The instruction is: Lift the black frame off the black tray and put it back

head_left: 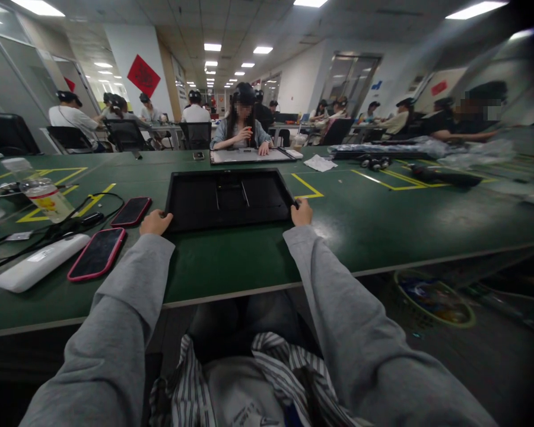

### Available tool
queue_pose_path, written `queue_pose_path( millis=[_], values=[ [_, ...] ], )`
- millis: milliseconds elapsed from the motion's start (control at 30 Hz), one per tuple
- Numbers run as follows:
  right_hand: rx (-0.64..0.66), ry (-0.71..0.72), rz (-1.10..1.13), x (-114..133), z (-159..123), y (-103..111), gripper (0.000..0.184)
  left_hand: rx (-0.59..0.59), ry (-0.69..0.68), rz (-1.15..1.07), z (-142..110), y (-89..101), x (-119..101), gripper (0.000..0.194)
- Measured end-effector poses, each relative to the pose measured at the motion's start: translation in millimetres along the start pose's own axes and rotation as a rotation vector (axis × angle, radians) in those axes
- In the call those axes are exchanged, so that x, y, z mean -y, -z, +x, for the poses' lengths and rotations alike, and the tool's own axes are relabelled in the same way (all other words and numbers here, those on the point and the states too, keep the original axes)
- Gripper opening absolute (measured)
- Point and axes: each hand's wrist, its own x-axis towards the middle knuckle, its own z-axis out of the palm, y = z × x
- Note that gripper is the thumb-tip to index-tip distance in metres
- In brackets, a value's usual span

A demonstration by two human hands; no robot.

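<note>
Head view: black rectangular frame [191, 204] lay on green table [231, 258], near its front edge. Left hand [156, 223] was closed around its left side; right hand [301, 212] gripped its right side. Two pink-edged phones [97, 254] and a white device [40, 262] sat left. Beyond the frame, a person [241, 127] faced a flat panel [249, 156].

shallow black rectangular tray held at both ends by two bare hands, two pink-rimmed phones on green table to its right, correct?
The side is wrong: the head view shows the two pink-rimmed phones on the green table to the left of the shallow black rectangular tray. The bare left hand and bare right hand hold its ends.
</note>
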Motion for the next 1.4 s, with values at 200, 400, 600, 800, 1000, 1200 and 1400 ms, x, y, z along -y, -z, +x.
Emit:
queue_pose_path(
  millis=[200,400,600,800,1000,1200,1400],
  values=[
    [0.029,0.003,0.006,-1,2,-1,0.044,-0.025,-0.004,0.067,-1,1.1,7,0.06],
    [0.044,0.024,0.0,4,1,1,0.046,-0.163,-0.17,0.262,-7,4.6,3,0.047],
    [-0.135,0.273,0.079,18,2,21,0.06,-0.607,-0.314,0.03,-26,26.0,-9,0.047],
    [-0.361,0.355,0.023,36,-10,41,0.06,-0.839,-0.326,-0.181,-42,42.8,-15,0.05],
    [-0.335,0.353,-0.011,33,-9,35,0.06,-0.693,-0.365,-0.238,-43,43.0,-16,0.045],
    [-0.148,0.332,-0.014,20,-2,21,0.064,-0.631,-0.346,-0.088,-30,26.6,-12,0.042],
    [-0.035,0.239,-0.058,12,-1,13,0.063,-0.516,-0.305,0.057,-18,9.5,-4,0.044]
  ],
)
